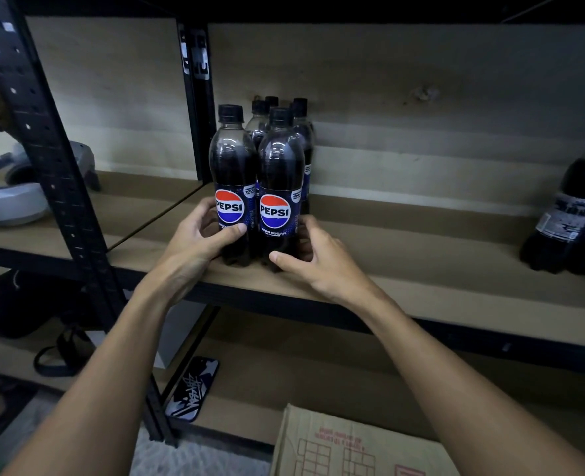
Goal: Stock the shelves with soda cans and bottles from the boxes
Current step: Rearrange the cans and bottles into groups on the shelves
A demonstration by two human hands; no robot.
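Cola bottles [267, 159] are standing upright in a tight bunch at ctr frame, five caps showing. They are sitting on the middle shelf [421, 269], near its front edge & just right of a black post [198, 115]. Two are in front w/ labels facing the camera; the rest are behind, partly hidden.

The left hand [198, 235] is wrapping round the lower part of the front-left bottle [233, 173], thumb lying across the front under the label, fingers curling round the far side. The right hand [318, 259] is gripping the front-right bottle [280, 173] near its base, thumb pressing at the btm front, fingers going round the right side. These two bottles are touching each other.

At the right edge of frame, bigger dark bottles [579, 214] are standing on the same shelf, well apart from the bunch. At btm ctr a cardboard box [335, 444] is showing. Lower left of ctr, a phone [193, 389] is lying on the lower shelf [318, 372].
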